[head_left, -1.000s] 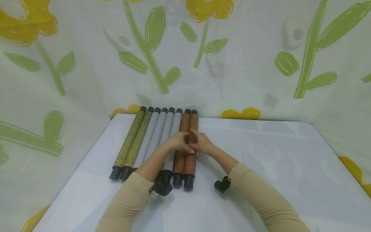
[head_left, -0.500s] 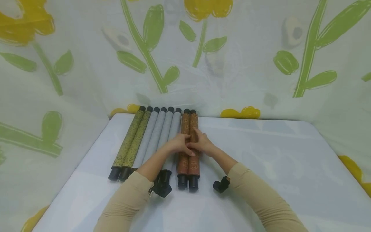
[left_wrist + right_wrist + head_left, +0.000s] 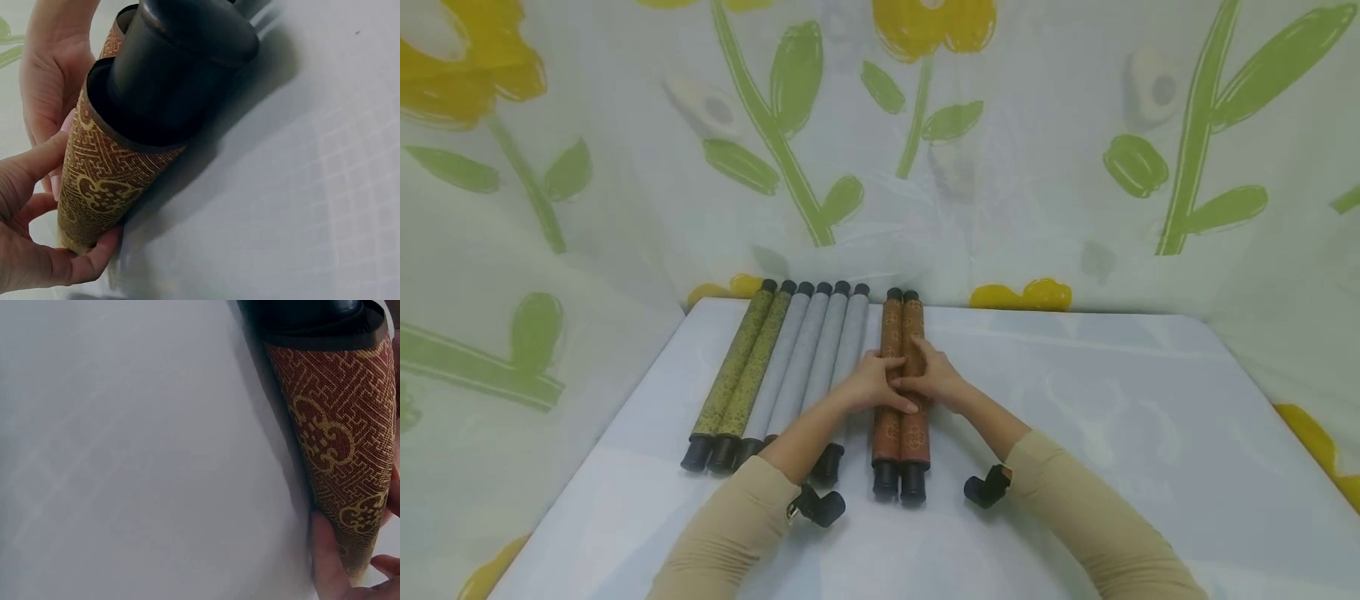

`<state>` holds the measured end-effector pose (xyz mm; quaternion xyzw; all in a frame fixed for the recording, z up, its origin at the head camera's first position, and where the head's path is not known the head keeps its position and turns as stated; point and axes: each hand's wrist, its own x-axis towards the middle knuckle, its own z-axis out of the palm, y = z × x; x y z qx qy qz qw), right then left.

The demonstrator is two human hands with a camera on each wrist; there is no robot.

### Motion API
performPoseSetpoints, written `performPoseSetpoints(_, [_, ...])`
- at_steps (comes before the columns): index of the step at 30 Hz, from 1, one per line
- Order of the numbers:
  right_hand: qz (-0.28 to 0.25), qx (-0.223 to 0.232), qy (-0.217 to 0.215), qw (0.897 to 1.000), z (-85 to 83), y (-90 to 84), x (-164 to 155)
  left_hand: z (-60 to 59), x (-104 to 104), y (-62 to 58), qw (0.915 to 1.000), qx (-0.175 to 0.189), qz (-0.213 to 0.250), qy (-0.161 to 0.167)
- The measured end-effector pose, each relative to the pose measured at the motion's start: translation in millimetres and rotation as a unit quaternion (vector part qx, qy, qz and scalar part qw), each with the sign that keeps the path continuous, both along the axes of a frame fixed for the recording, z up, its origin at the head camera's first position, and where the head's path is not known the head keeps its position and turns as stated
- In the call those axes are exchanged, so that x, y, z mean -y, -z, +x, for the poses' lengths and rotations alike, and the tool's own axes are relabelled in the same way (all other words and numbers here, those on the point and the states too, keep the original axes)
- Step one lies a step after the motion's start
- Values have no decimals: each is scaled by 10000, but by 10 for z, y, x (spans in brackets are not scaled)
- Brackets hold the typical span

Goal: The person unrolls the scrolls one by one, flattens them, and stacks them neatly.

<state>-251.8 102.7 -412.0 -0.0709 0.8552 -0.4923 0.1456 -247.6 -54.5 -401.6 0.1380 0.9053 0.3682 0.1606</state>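
Staged recording booth rather than a lived-in room, floral curtain (image 3: pixel 1000 167) of yellow flowers and green stems screening every side beyond the fingers, pale table (image 3: pixel 1112 417) beneath them

Two held scrolls (image 3: pixel 902 379) lie right of six scrolls (image 3: pixel 782 367).

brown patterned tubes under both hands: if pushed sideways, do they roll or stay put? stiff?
The brown tubes are round and lie flat on the table, so they probably roll if nudged sideways; the left hand and right hand pinning the pair suggests as much. They look straight along their length, likely stiff. The woven-looking cover probably gives decent grip.
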Motion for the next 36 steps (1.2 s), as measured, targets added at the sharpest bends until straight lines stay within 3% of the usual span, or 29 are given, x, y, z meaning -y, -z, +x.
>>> performPoseSetpoints(7, [222, 25, -1, 9998, 39, -10, -114, 30, -70, 47, 9998, -42, 197, 86])
performPoseSetpoints(17, [-147, 546, 80, 9984, 26, -51, -298, -22, -171, 116, 9983, -221, 523, 141])
performPoseSetpoints(23, [-247, 637, 122, 9976, 36, -72, -391, -13, -257, 101, 9976, -247, 627, 138])
performPoseSetpoints(30, [-334, 777, 228, 9962, 50, -40, -540, 4, -407, 121, 9958, 28, 908, 95])
performPoseSetpoints(36, [-389, 834, 265, 9954, 79, -42, -658, 5, -531, 143, 9958, -63, 906, 143])
